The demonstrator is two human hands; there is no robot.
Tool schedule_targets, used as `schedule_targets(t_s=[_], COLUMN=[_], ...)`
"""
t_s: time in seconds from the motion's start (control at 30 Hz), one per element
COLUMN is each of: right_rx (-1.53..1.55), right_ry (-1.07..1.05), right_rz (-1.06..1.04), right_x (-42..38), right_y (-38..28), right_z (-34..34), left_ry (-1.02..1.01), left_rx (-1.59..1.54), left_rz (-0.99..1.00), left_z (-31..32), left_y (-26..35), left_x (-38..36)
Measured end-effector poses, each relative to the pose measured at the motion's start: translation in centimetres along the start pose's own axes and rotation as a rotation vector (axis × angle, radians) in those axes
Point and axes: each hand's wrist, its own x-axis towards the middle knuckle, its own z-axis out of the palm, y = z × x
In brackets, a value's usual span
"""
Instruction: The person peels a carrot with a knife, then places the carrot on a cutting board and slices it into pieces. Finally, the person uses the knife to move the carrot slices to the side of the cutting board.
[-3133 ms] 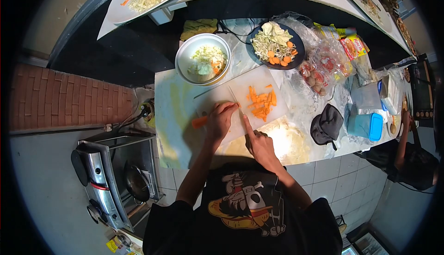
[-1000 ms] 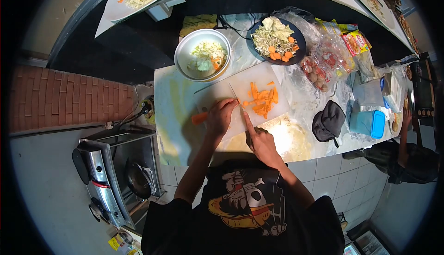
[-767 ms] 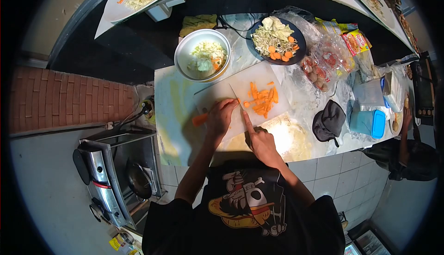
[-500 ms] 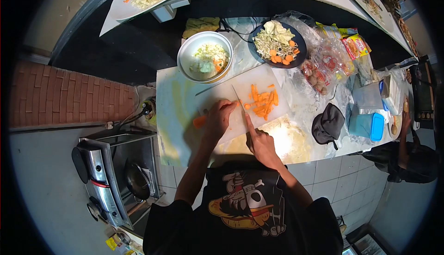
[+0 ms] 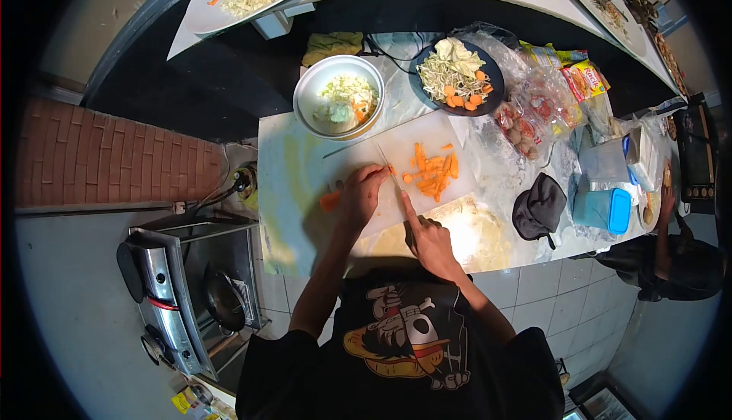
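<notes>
My right hand (image 5: 431,243) grips a knife (image 5: 386,161), its index finger stretched along the handle end of the blade. On the white cutting board (image 5: 415,132), my left hand (image 5: 361,193) is closed with bent fingers on a small piece of carrot (image 5: 392,169), right beside the blade. Cut carrot sticks (image 5: 436,174) lie in a loose pile right of the knife. A larger carrot chunk (image 5: 330,200) rests left of my left hand. What my left fingers cover is hidden.
Behind the board stand a white bowl (image 5: 303,100) of chopped vegetables and a black plate (image 5: 494,88) with sprouts and carrot slices. Plastic bags (image 5: 534,100), a black cap (image 5: 540,206) and a blue-lidded container (image 5: 602,210) are at right. Another person's arm (image 5: 665,229) shows far right.
The knife and my right hand have shifted slightly left, bringing the blade closer to my left fingertips. My left hand stays nearly in place.
</notes>
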Motion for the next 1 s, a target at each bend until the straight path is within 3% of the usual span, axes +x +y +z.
schedule_targets(t_s=[0.63,1.0], right_rx=[0.024,0.043], right_ry=[-0.148,-0.118], right_rz=[0.055,0.067], right_x=[0.3,0.8], right_y=[-0.4,-0.5], right_z=[-1.0,-1.1], left_ry=[-0.02,-0.014], left_rx=[0.042,0.037], left_rz=[-0.014,-0.052], left_z=[0.3,-0.1], left_y=[-0.3,-0.2], left_x=[-0.4,-0.2])
